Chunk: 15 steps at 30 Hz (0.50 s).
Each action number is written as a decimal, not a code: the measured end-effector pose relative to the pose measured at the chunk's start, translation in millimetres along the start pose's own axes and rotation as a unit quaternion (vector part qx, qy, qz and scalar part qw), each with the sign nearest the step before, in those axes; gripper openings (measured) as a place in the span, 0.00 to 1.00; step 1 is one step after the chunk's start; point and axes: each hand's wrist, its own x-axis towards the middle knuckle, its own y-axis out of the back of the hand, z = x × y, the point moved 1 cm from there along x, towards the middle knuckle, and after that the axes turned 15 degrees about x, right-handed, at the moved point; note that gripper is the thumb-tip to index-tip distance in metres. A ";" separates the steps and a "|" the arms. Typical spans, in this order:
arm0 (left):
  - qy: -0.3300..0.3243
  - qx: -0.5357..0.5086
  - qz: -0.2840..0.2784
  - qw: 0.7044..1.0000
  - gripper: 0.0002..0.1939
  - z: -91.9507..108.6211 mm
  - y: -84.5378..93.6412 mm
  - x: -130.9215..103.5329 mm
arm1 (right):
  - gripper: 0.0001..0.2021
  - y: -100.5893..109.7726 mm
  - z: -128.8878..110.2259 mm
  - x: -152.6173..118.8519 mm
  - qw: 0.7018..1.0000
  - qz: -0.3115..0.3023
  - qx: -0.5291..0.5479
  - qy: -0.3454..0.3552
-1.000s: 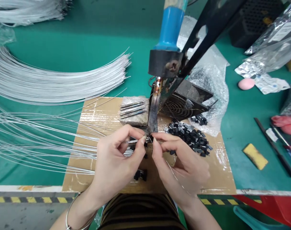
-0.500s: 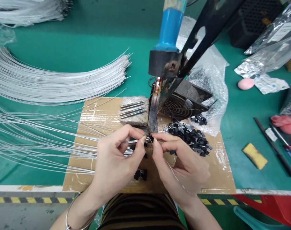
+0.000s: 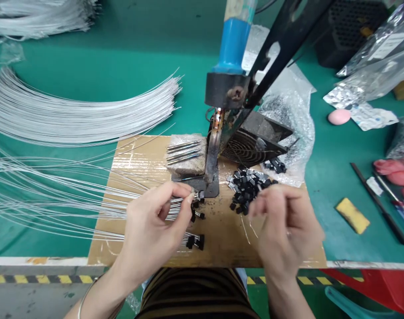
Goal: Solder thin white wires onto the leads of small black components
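Near the middle of the cardboard, my left hand (image 3: pixel 158 219) pinches a thin silvery wire between thumb and forefinger. A small black connector (image 3: pixel 201 195) shows at the wire's end, just past the fingertips. My right hand (image 3: pixel 285 221) is over the right side of the cardboard, fingers curled and smeared by motion. Its fingertips are beside a pile of small black connectors (image 3: pixel 246 184). Thin bent solder wire (image 3: pixel 245 229) shows just left of those fingers; whether they grip it is unclear. Above the left fingertips stands a blue-handled soldering iron (image 3: pixel 233 46), tip pointing down.
Wires with black connectors (image 3: pixel 195 241) lie below my left hand. A pale block (image 3: pixel 187 166) bears metal rods. Behind the iron are its black stand arm (image 3: pixel 271 57) and a fan (image 3: pixel 251 144). A large wire bundle (image 3: pixel 89 117) lies left, a yellow sponge (image 3: pixel 352 215) right.
My right hand has moved right, from the iron's tip to the connector pile. My left hand has drawn slightly left and down from the tip, with the wire still pinched.
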 end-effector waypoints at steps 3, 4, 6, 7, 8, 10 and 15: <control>-0.070 0.062 0.032 0.995 0.09 -12.3 1.7 -6.9 | 0.20 27.1 1.8 15.4 0.989 0.043 0.139 -0.037; -0.087 0.066 0.034 0.993 0.09 -16.4 1.3 -9.3 | 0.24 37.2 3.7 19.7 0.985 0.035 0.157 -0.062; -0.101 0.063 0.030 0.992 0.10 -23.1 0.0 -14.0 | 0.27 58.5 8.5 25.0 0.982 0.056 0.160 -0.079; -0.099 0.059 0.025 0.993 0.11 -25.4 -0.4 -16.1 | 0.27 68.1 11.5 25.7 0.982 0.051 0.154 -0.092; -0.092 0.052 0.018 0.994 0.11 -27.0 -0.2 -17.9 | 0.25 76.6 14.6 25.3 0.983 0.049 0.148 -0.097; -0.070 0.033 0.005 0.997 0.11 -29.6 2.3 -18.7 | 0.24 88.9 20.7 21.5 0.988 0.038 0.115 -0.090; -0.051 0.200 0.083 0.975 0.08 -51.0 20.7 14.7 | 0.30 93.0 33.3 7.5 0.993 0.080 0.020 -0.087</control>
